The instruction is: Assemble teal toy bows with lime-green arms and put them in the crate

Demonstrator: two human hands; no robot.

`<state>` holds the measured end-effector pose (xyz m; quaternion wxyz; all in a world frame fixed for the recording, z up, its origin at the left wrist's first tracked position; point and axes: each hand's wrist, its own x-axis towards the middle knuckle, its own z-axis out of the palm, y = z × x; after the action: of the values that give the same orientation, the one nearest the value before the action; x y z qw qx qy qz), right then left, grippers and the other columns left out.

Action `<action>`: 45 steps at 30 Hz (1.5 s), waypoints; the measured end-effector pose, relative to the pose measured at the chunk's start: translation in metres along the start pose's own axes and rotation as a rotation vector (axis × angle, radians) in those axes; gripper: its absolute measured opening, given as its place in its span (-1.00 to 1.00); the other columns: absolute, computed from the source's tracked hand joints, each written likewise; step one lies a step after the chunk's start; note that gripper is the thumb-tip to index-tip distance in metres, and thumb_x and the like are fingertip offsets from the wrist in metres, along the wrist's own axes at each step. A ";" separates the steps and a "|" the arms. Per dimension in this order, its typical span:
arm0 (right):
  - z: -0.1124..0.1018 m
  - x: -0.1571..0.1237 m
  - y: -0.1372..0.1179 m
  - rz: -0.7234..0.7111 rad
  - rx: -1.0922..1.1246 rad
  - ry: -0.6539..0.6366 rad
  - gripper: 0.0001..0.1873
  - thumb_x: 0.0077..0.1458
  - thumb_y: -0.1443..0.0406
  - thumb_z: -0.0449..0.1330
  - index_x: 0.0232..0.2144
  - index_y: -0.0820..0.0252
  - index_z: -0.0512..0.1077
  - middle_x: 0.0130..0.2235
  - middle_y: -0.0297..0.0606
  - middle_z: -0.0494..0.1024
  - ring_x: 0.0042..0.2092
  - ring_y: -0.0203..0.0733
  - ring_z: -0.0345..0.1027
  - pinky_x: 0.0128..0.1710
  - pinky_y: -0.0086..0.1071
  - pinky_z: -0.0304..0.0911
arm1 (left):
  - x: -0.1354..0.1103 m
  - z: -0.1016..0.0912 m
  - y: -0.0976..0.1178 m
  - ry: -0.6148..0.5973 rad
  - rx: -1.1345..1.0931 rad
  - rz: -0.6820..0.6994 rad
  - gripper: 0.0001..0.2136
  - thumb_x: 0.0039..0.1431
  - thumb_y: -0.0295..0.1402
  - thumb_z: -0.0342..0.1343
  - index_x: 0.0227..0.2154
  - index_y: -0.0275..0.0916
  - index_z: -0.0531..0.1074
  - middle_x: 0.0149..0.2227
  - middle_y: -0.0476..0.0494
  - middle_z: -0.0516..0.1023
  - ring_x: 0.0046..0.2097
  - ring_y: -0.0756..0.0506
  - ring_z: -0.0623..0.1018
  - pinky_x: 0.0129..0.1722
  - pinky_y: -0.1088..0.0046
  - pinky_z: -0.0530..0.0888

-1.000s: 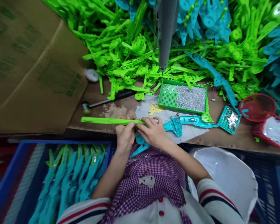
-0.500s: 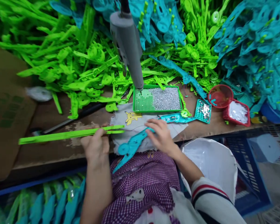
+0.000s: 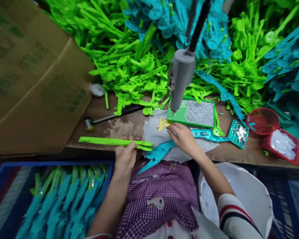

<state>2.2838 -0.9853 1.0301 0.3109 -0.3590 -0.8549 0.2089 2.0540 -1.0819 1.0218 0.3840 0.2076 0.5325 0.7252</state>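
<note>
My left hand (image 3: 126, 155) is closed around a bundle of long, thin bright-green plastic strips (image 3: 107, 141), held level above the table's front edge. Under my right hand (image 3: 183, 137) runs one end of a blue plastic part (image 3: 160, 153) with a pointed lower tip. That hand's fingers are curled over it, and their grip is partly hidden. The part slants over the table edge above my lap. Beneath it lies a pale cloth (image 3: 150, 124) with a yellow cartoon figure. A second blue part (image 3: 206, 134) rests just right of my right hand.
A grey power screwdriver (image 3: 181, 74) hangs over a green tray (image 3: 175, 116) of small metal pieces. A hammer (image 3: 112, 117), a teal tray (image 3: 238, 133) and red containers (image 3: 262, 121) sit around. Green and blue parts pile behind; a carton (image 3: 40, 79) and blue crate (image 3: 52, 164) stand left.
The view has swung left, showing more of the carton and crate. My right hand has shifted up and left relative to the tray. The green strips now lie closer together in my left hand.
</note>
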 end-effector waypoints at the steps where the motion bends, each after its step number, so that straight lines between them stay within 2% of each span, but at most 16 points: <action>1: 0.003 0.015 -0.001 -0.024 -0.034 -0.027 -0.69 0.40 0.24 -0.01 -0.03 0.17 0.50 0.00 -0.10 0.58 0.03 -0.07 0.43 0.03 -0.19 0.29 | -0.002 -0.001 -0.001 -0.004 0.004 -0.009 -0.57 -0.30 -0.53 0.36 -0.36 -0.16 0.27 -0.34 0.12 0.44 -0.24 -0.04 0.55 -0.04 0.19 0.55; 5: 0.015 0.071 -0.002 -0.026 -0.204 -0.042 -0.67 0.35 0.39 -0.04 0.00 0.31 0.47 0.15 0.04 0.47 0.18 0.04 0.32 0.16 -0.11 0.24 | -0.002 -0.003 -0.005 -0.012 -0.005 -0.043 -0.57 -0.31 -0.54 0.32 -0.37 -0.16 0.24 -0.35 0.14 0.42 -0.25 -0.03 0.56 -0.02 0.16 0.55; 7: 0.023 0.095 0.000 -0.007 -0.246 -0.040 -0.61 0.31 0.47 -0.08 0.06 0.30 0.42 0.22 0.03 0.42 0.20 0.02 0.31 0.13 -0.15 0.26 | 0.001 -0.001 -0.006 -0.022 -0.023 -0.074 -0.56 -0.33 -0.56 0.31 -0.37 -0.16 0.23 -0.36 0.15 0.41 -0.24 -0.03 0.56 -0.02 0.17 0.55; 10: 0.032 0.125 0.007 0.035 -0.267 -0.045 -0.54 0.28 0.52 -0.13 0.10 0.23 0.37 0.13 -0.04 0.48 0.07 -0.03 0.40 -0.01 -0.23 0.30 | 0.007 0.001 -0.007 -0.017 -0.055 -0.139 -0.55 -0.36 -0.58 0.31 -0.37 -0.17 0.24 -0.35 0.13 0.42 -0.23 -0.05 0.56 -0.07 0.21 0.57; 13: 0.034 0.147 0.021 0.094 -0.274 -0.025 -0.51 0.29 0.52 -0.24 0.07 0.31 0.36 -0.01 -0.10 0.53 0.00 -0.13 0.42 -0.03 -0.32 0.21 | 0.009 0.001 -0.006 -0.015 -0.085 -0.183 -0.54 -0.38 -0.59 0.31 -0.38 -0.18 0.25 -0.35 0.11 0.42 -0.22 -0.06 0.57 -0.13 0.30 0.57; 16: 0.034 0.160 0.036 0.073 -0.288 -0.021 -0.60 0.30 0.48 -0.17 0.01 0.31 0.39 -0.03 -0.09 0.52 0.00 -0.09 0.38 -0.03 -0.28 0.18 | 0.009 0.000 -0.005 -0.056 -0.082 -0.187 -0.57 -0.35 -0.57 0.32 -0.38 -0.19 0.25 -0.35 0.10 0.42 -0.20 -0.05 0.57 -0.17 0.38 0.54; 18: 0.033 0.165 0.043 0.036 -0.322 -0.030 -0.68 0.28 0.44 -0.06 -0.03 0.24 0.41 -0.02 -0.06 0.53 0.00 0.00 0.34 -0.03 -0.20 0.18 | 0.008 0.000 -0.006 -0.076 -0.082 -0.184 -0.57 -0.32 -0.56 0.33 -0.38 -0.19 0.25 -0.34 0.10 0.42 -0.19 -0.04 0.57 -0.18 0.41 0.53; 20: 0.031 0.167 0.046 -0.002 -0.363 -0.056 -0.70 0.28 0.43 -0.04 -0.05 0.23 0.42 -0.03 -0.03 0.53 -0.01 0.03 0.33 0.00 -0.16 0.13 | 0.007 -0.001 -0.007 -0.080 -0.098 -0.183 -0.57 -0.31 -0.56 0.34 -0.37 -0.18 0.26 -0.34 0.10 0.42 -0.20 -0.04 0.57 -0.18 0.41 0.53; 24: 0.028 0.168 0.052 -0.084 -0.382 -0.130 -0.70 0.31 0.40 -0.05 -0.05 0.25 0.44 -0.05 -0.03 0.51 -0.03 0.00 0.33 -0.03 -0.21 0.08 | 0.007 -0.004 -0.009 -0.086 -0.141 -0.191 -0.55 -0.31 -0.58 0.35 -0.35 -0.18 0.27 -0.31 0.10 0.43 -0.18 -0.04 0.58 -0.16 0.41 0.54; 30: 0.026 0.169 0.062 -0.147 -0.379 -0.140 -0.69 0.35 0.33 -0.03 -0.09 0.17 0.51 0.01 -0.08 0.44 -0.02 -0.02 0.29 -0.07 -0.21 0.06 | 0.008 -0.007 -0.013 -0.075 -0.159 -0.196 -0.53 -0.31 -0.57 0.38 -0.33 -0.18 0.27 -0.30 0.10 0.44 -0.18 -0.05 0.59 -0.12 0.35 0.58; 37: 0.025 0.170 0.054 -0.143 -0.540 -0.122 -0.69 0.36 0.34 -0.04 -0.17 0.18 0.52 0.00 -0.07 0.45 -0.02 0.00 0.27 -0.06 -0.17 0.01 | 0.009 -0.008 -0.014 -0.091 -0.167 -0.194 -0.54 -0.31 -0.58 0.37 -0.35 -0.19 0.26 -0.32 0.11 0.43 -0.18 -0.04 0.60 -0.19 0.44 0.58; 43: 0.019 0.174 0.054 -0.323 -0.605 -0.199 -0.65 0.36 0.39 -0.10 -0.15 0.23 0.49 -0.02 -0.04 0.47 0.02 0.00 0.25 -0.03 -0.16 -0.06 | 0.007 -0.007 -0.014 -0.103 -0.186 -0.185 -0.54 -0.29 -0.59 0.37 -0.34 -0.19 0.26 -0.31 0.12 0.41 -0.15 -0.06 0.60 -0.14 0.38 0.60; 45: 0.018 0.174 0.056 -0.331 -0.601 -0.212 -0.65 0.36 0.39 -0.10 -0.14 0.23 0.49 -0.01 -0.04 0.46 0.02 -0.01 0.25 -0.03 -0.17 -0.06 | 0.008 -0.007 -0.015 -0.101 -0.192 -0.189 -0.53 -0.31 -0.59 0.37 -0.33 -0.20 0.26 -0.29 0.11 0.41 -0.14 -0.07 0.61 -0.16 0.39 0.60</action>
<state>2.2027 -0.8218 1.0509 0.1305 -0.2675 -0.9522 -0.0687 2.0493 -1.0780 1.0043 0.4950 0.1550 0.4579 0.7220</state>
